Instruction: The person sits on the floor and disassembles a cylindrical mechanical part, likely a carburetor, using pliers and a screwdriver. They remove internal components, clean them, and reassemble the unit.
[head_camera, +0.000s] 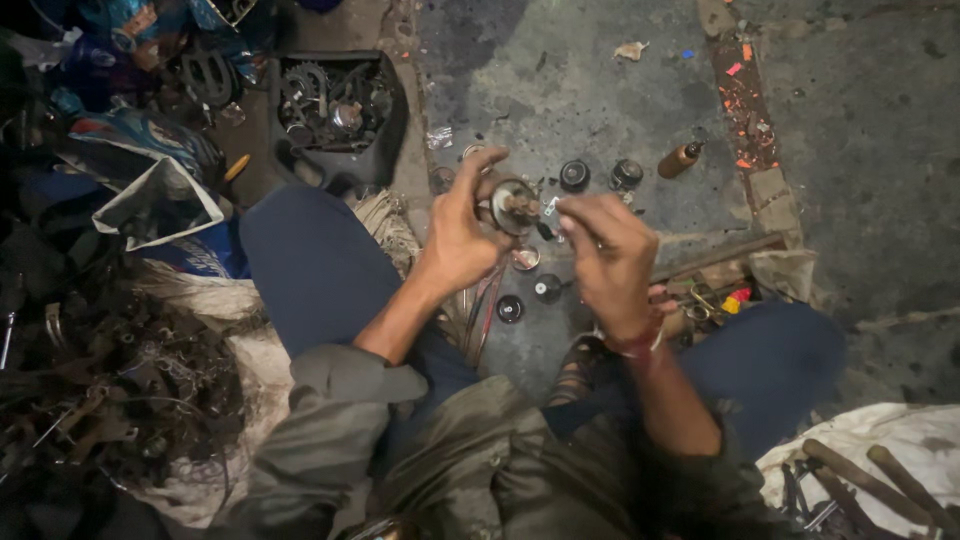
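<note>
My left hand grips a small round metal part with a shaft sticking out of its middle, held above the concrete floor. My right hand is closed beside it, its fingertips pinching a tiny pale piece right at the part's edge. Below the hands lie small round black and metal caps on the floor. Two more dark round parts sit just beyond the hands. I sit with knees spread in dark blue trousers.
A black tray of gears and sprockets stands at the upper left. A heap of scrap metal and wire lies on sacking at the left. A small brown bottle lies at upper right. Tools rest on white cloth at lower right.
</note>
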